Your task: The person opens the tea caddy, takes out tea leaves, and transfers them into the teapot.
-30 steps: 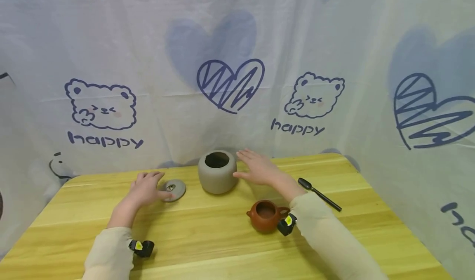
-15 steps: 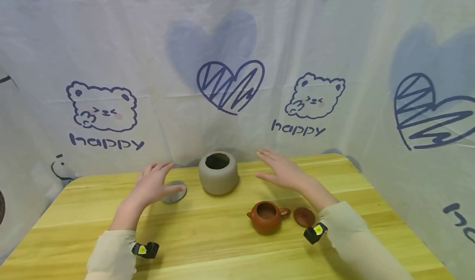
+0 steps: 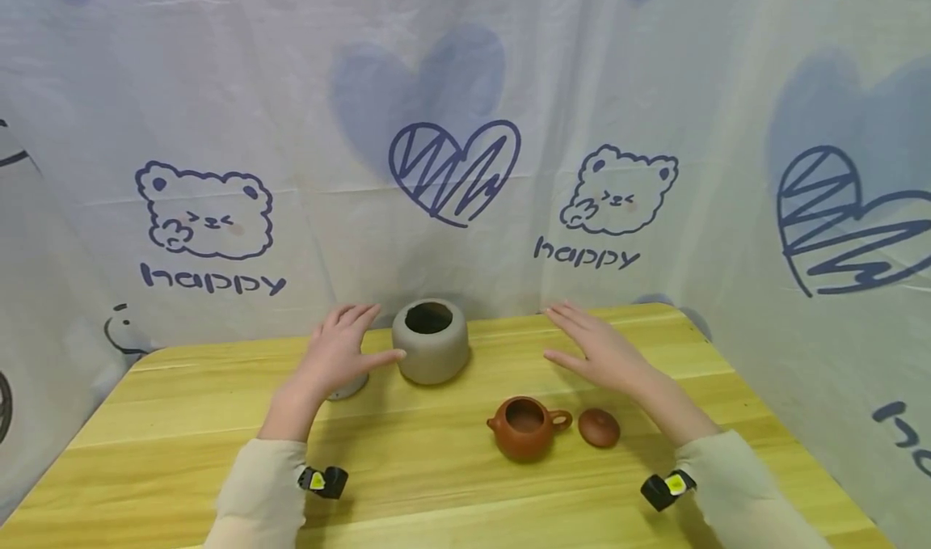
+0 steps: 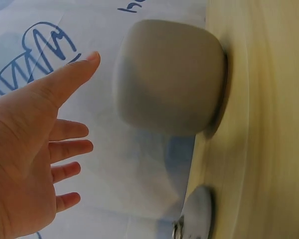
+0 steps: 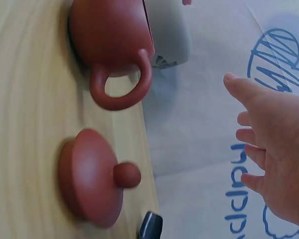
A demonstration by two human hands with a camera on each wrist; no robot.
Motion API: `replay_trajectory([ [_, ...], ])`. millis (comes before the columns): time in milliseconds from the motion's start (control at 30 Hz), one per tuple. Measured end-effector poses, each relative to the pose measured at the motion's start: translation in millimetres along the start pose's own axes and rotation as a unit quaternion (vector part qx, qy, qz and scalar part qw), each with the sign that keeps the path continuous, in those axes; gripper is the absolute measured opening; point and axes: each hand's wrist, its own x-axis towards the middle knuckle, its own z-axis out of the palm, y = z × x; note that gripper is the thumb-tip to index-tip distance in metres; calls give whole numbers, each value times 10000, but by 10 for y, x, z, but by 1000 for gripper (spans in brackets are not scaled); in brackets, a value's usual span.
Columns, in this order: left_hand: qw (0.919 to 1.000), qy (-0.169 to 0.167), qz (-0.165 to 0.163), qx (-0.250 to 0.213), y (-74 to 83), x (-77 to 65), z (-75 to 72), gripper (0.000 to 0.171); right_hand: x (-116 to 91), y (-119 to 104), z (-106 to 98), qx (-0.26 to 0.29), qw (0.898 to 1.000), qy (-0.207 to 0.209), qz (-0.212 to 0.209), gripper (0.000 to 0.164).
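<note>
With twelve o'clock at the far edge of the worktop [image 3: 436,492], both of the person's hands hang above it, clear of the surface. The left hand [image 3: 340,359] is spread wide, thumb well away from the fingers, at nine o'clock from a round grey jar [image 3: 431,356]. In the head view the thumb tip overlaps the jar's side, but the left wrist view shows a gap between them. The jar stands upright near the far edge, its dark mouth facing up. At eight o'clock from it lies a flat grey disc [image 4: 198,211] with a shiny metal fitting, partly covered by the left hand in the head view.

The right hand [image 3: 600,353] is also wide, its thumb parted from fairly straight fingers, at three o'clock from the jar and well apart from it. Nearer the person, at four o'clock from the jar, a reddish-brown teapot [image 3: 524,445] sits upright and uncovered, spout towards nine o'clock, handle [image 5: 120,102] towards three. Its lid [image 3: 600,426] rests knob-up just beside the handle, at six o'clock from the right hand.

The right wrist view catches the end of a black object [image 5: 151,225] near the lid, cut off by the frame. At twelve o'clock, behind everything, hangs a pale cloth [image 3: 349,250] printed with hearts and bears.
</note>
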Motion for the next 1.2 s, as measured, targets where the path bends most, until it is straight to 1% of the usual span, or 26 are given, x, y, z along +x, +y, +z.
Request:
replay_trajectory([
  [133,9999,-34,8,-139,84,92,92,96,-170,94,-30,133,9995,1,275,70],
  [233,9997,-118,-25,-229,128,159,158,100,-297,176,-48,240,9984,-4,511,70],
  [333,9995,-190,-62,-234,156,217,224,102,-406,243,-78,342,9973,60,651,69],
  [467,9996,-219,-83,-132,185,269,301,102,-526,317,-115,437,9959,188,774,68],
  [667,9992,-325,-226,-63,183,284,380,105,-718,450,-112,526,9941,358,874,66],
  [800,9991,-320,-273,-44,156,294,400,107,-851,567,-108,610,9919,430,1029,67],
  [1033,9990,-375,-237,-63,145,271,406,108,-1103,681,-140,813,9864,388,1374,67],
  [1133,9990,-401,-205,-68,156,268,404,108,-1190,705,-136,751,9846,420,1523,67],
  [1200,9989,-415,-185,-60,163,268,403,109,-1233,716,-126,656,9847,453,1549,67],
])
